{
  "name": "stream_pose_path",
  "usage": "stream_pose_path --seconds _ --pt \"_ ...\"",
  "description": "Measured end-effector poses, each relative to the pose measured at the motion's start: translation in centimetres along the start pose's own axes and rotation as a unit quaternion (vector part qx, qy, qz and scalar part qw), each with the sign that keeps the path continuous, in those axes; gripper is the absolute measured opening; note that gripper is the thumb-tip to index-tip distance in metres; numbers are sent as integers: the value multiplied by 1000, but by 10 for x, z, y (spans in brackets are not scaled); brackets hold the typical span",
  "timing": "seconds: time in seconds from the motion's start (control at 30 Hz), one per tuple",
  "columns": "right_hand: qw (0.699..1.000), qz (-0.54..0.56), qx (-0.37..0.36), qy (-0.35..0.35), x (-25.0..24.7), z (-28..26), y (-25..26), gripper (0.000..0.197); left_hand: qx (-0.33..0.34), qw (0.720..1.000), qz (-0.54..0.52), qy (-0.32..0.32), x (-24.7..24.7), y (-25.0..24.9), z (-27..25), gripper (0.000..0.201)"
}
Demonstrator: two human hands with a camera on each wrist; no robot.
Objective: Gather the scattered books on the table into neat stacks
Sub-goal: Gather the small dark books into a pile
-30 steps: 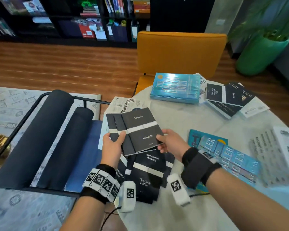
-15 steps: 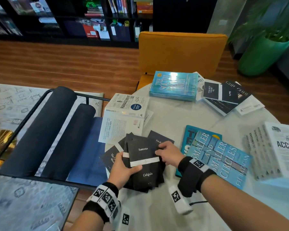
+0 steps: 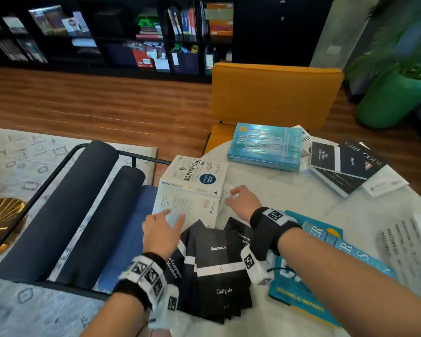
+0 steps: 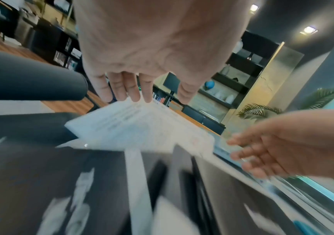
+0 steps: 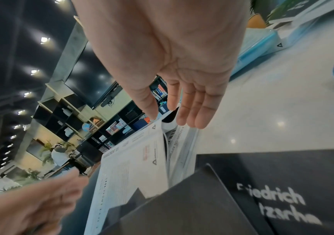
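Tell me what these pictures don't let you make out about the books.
- Head view: the black booklets overlap, and the left hand hides some titles.
- Head view: the blue book lies partly under the right forearm.
- Left wrist view: the booklet print is motion-blurred.
- Right wrist view: the "Friedrich" cover is cut off.

Bare marble desk open between white Management 101 books and turquoise hardback. Fanned black paperbacks blocking near edge; blue book crowding right; orange chair behind far rim.

Black wristbands — checkered tags
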State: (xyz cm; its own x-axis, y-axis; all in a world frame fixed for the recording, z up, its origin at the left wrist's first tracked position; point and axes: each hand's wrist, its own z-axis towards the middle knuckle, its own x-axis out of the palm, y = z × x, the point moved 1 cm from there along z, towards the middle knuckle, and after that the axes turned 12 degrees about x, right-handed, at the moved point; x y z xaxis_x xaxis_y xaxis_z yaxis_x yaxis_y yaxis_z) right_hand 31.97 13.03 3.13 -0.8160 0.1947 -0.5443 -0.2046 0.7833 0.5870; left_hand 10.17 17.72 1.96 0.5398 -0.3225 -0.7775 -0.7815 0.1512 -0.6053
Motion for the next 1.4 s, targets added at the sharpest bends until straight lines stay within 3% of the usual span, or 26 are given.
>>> stream_pose_path --seconds 0.17,0.23,0.37,0.57,0.63,0.7,0.8,0.87,1.03,1.1,1.17,1.27,1.4 --pt "998 -21 -1 52 13 26 17 65 21 999 27 9 -18 2 94 48" --pt "997 -25 -18 69 19 33 21 66 16 999 14 28 -16 2 113 44" --pt "997 -6 -27 72 26 40 21 63 -8 997 -59 49 -10 5 125 41" --pt "991 122 -10 62 27 38 24 55 -12 991 -130 -27 -14 -6 125 36" --pt "982 185 -3 47 24 33 25 70 9 986 -162 -45 -19 -12 127 37" --pt "974 224 5 45 21 33 23 103 31 984 -171 -50 -23 -16 128 41" --pt "984 166 -3 58 19 30 24 131 52 983 -160 -68 -27 -23 131 53" --pt "991 116 -13 64 15 28 23 121 76 983 -144 -80 -31 -30 129 58" --pt "990 129 -57 11 -3 2 21 55 149 968 -146 -137 -56 -83 102 36" --pt "986 150 -76 -14 -6 -10 19 34 145 966 -133 -168 -62 -108 86 31" --pt "976 190 -101 -38 -6 -23 17 30 139 963 -164 -162 -62 -133 70 41" --pt "966 202 -152 -59 -10 -44 10 40 154 947 -241 -145 -56 -162 50 74" --pt "967 163 -185 -57 -25 -72 -12 55 153 936 -280 -148 -52 -181 36 77"
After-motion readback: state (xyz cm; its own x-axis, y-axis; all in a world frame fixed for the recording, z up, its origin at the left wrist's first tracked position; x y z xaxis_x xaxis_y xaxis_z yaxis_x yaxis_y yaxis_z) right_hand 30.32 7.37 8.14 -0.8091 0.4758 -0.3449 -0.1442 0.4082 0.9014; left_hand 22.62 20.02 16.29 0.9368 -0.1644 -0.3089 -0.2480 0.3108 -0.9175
